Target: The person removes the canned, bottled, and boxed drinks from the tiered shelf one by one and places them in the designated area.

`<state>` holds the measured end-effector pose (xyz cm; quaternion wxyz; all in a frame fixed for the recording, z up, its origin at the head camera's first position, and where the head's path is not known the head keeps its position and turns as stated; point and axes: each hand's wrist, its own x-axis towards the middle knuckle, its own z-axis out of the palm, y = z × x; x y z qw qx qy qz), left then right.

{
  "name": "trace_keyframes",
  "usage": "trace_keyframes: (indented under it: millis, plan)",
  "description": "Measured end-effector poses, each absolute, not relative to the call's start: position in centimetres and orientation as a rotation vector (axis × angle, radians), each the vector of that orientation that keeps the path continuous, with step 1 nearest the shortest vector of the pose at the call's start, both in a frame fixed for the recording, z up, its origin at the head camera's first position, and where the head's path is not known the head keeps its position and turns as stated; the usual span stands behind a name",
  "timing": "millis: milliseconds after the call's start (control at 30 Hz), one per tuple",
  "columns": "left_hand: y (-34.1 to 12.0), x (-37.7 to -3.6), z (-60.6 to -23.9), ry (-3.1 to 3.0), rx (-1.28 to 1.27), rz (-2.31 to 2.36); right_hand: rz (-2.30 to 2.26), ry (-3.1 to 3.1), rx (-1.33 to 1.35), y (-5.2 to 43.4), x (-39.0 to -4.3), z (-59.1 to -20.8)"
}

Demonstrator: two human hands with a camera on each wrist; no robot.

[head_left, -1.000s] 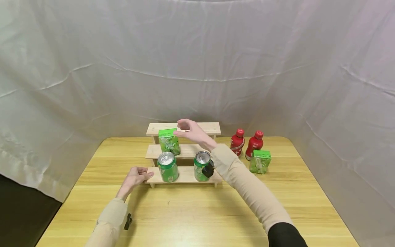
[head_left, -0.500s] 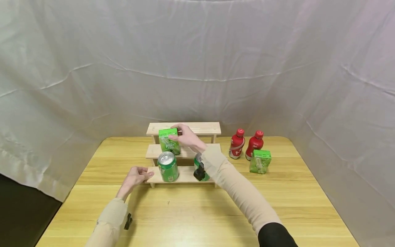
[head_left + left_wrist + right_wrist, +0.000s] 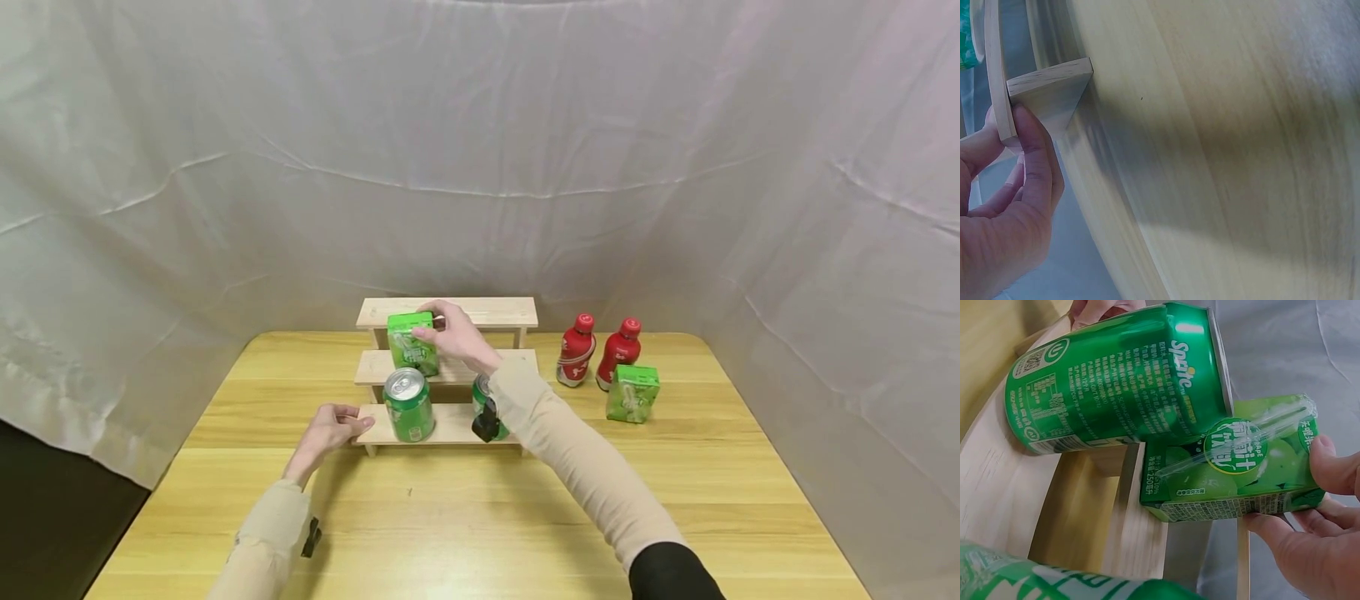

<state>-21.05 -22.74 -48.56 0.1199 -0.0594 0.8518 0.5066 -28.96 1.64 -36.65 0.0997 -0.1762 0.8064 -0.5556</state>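
Observation:
A three-tier wooden shelf [image 3: 480, 312] stands on the table. My left hand [image 3: 328, 429] pinches the left end of its bottom tier; in the left wrist view, thumb and fingers lie on either side of the board [image 3: 999, 81]. A green grape juice box [image 3: 408, 354] stands upright on the left of the middle tier, a wrapped straw on its front [image 3: 1235, 456]. My right hand [image 3: 459, 337] grips the upper part of this box, thumb on the front. On the bottom tier stand two green Sprite cans, the left one [image 3: 408, 408] whole in view, the right one [image 3: 480, 400] partly behind my right wrist.
To the right of the shelf, two red bottles [image 3: 576, 354] [image 3: 619, 350] stand on the wooden table [image 3: 465, 517]. Another green juice box [image 3: 632, 398] stands just in front of them. Grey curtain [image 3: 480, 167] surrounds the back and sides.
My right hand has moved left and down from beside the juice box and taken hold of it. The box shows almost no shift. My left hand stays on the bottom tier.

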Motion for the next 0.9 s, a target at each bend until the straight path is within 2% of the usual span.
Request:
trace_keyframes:
  millis: [433, 900]
  plan:
    - [-22.6, -21.1, -48.6, 2.500, -0.191, 1.479, -1.731, 2.499, -0.510, 5.6, -28.0, -35.7]
    - [-22.3, -20.8, -48.6, 2.481, -0.181, 1.500, -1.746, 2.606, -0.496, 15.6, -26.6, -34.8]
